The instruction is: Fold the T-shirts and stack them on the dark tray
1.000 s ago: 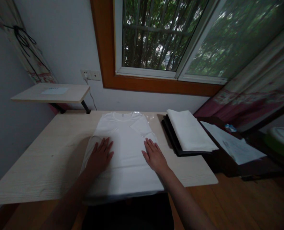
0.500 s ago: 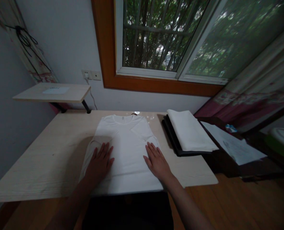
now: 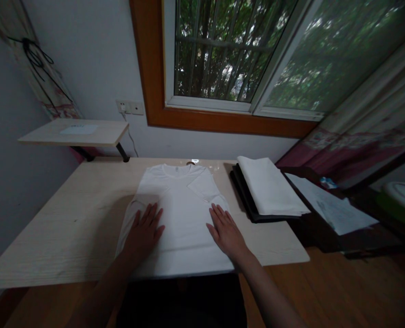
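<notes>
A white T-shirt (image 3: 185, 218) lies spread on the pale wooden table (image 3: 62, 218), its neckline toward the wall and its sleeves laid inward over the body. My left hand (image 3: 145, 231) rests flat on the shirt's left side, fingers spread a little. On the right side of the shirt, my right hand (image 3: 227, 231) also lies flat with its thumb apart. Neither hand grips the cloth. The shirt's lower edge reaches the table's near edge.
Right of the shirt is a stack of folded cloth, white (image 3: 270, 187) on top of black (image 3: 241, 196). A small raised shelf (image 3: 103, 136) stands at the back left. Papers (image 3: 328, 205) lie on a dark surface beyond the table's right edge.
My right hand has shifted very slightly to the right on the shirt. Otherwise the hands and the shirt look nearly the same.
</notes>
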{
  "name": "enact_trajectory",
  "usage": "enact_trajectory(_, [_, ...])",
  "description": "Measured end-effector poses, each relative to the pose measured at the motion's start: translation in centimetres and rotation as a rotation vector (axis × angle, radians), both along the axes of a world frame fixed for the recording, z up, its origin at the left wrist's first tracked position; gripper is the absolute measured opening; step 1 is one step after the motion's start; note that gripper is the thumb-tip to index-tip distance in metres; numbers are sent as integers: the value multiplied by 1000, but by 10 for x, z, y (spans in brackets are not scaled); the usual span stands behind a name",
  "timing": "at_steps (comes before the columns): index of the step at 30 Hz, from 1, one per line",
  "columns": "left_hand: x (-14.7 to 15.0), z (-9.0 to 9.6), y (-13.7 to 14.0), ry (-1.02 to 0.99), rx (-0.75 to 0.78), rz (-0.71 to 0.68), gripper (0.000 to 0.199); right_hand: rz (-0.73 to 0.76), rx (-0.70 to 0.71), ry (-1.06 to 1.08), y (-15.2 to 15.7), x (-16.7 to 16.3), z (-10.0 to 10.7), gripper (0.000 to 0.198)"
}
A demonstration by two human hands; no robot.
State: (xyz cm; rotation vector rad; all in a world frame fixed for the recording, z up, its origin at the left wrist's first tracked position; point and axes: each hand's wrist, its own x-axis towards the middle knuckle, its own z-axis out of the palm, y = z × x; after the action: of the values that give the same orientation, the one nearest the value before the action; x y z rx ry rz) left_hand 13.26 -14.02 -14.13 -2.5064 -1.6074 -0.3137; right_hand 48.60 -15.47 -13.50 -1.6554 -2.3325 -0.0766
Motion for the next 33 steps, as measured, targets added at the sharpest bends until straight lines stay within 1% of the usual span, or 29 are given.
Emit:
enact_trajectory(5, [-1,-2,-4,-36,-11,-21,57,10,-15,27,-5,1,3,57])
enact_trajectory(9, [-12,-5,-1,-105,-58,-81,57,-31,-14,115,3,1,16,53])
enact_trajectory(11, [-24,-5,6,-161,-61,-100,56,-74,14,176,13,3,24,50])
enact_trajectory(14, [-46,-2,21,-214,-19,-68,53,-144,78,230,36,9,29,46])
enact_trajectory(18, [-64,0,46,-184,32,-7,52,-299,126,187,73,11,27,47])
enact_trajectory(21, [-62,-1,59,-137,36,14,53,-405,128,139,93,3,23,47])
enact_trajectory(24, [-55,-3,61,-97,23,20,52,-480,134,104,101,-7,20,45])
enact_trajectory(28, [-49,-1,55,-72,22,22,52,-469,149,47,99,-8,17,41])
enact_trajectory(33, [-37,4,43,-77,10,28,52,-439,158,8,89,11,14,37])
